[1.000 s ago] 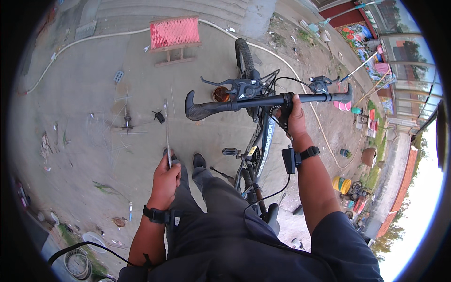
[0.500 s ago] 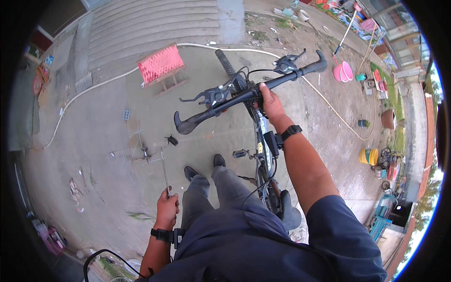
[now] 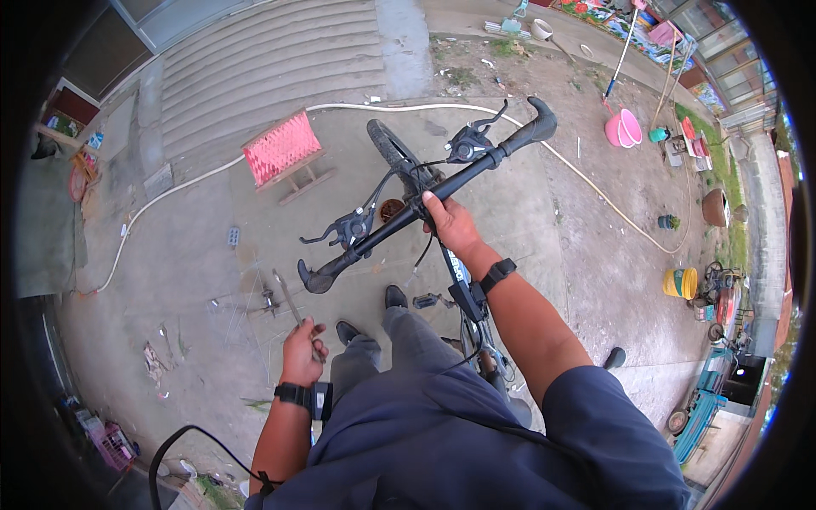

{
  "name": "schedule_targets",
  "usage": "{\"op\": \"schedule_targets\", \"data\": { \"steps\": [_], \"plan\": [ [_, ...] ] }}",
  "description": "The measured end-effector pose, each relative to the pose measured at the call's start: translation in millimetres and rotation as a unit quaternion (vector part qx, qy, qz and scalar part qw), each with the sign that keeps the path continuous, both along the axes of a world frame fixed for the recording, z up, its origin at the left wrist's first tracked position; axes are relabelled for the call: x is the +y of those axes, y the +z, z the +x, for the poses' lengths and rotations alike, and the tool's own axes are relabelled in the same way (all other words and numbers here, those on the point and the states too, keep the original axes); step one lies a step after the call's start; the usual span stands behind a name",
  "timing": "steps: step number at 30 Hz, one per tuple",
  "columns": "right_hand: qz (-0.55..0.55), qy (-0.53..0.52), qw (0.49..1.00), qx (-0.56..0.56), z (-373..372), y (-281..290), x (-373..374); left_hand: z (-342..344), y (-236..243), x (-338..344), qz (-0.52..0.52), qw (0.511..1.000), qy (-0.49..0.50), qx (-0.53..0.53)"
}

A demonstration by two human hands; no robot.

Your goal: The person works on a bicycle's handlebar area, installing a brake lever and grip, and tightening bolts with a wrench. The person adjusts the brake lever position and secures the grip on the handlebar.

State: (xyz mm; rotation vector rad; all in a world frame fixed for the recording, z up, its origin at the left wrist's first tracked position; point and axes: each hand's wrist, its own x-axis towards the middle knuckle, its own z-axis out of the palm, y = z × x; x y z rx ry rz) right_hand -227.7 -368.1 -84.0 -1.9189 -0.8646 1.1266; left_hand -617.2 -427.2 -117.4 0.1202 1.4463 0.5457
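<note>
Straight black metal handlebar [image 3: 460, 180] lay ahead of the person, long axis slanting from near left to far right; right hand [image 3: 455, 228] was nearer, gripping it around the middle. Left hand [image 3: 302, 353] sat apart, on the body side of the bar's black rubber left grip [image 3: 320, 280], fingers curled loosely around a long thin grey metal tool [image 3: 287, 294] pointing forward. Versus half a second earlier, bar slanted more steeply, left end closer to the body, and black knobbly front tyre [image 3: 387, 143] angled further left.
</note>
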Motion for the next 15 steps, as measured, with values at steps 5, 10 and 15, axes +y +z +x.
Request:
{"op": "schedule_targets", "data": {
  "steps": [5,10,15],
  "plan": [
    [0.024,-0.01,0.999,0.019,-1.4,1.8,-1.7,37.3,-15.9,30.7,-0.012,0.997,0.053,-0.049],
    [0.002,-0.012,0.999,0.04,3.5,-0.5,-3.6,50.8,-27.4,47.0,-0.027,0.977,0.144,-0.153],
    [0.079,0.099,0.976,-0.179,34.3,29.5,-13.7,55.9,-28.1,53.2,-0.01,0.987,0.147,-0.065]
  ]
}}
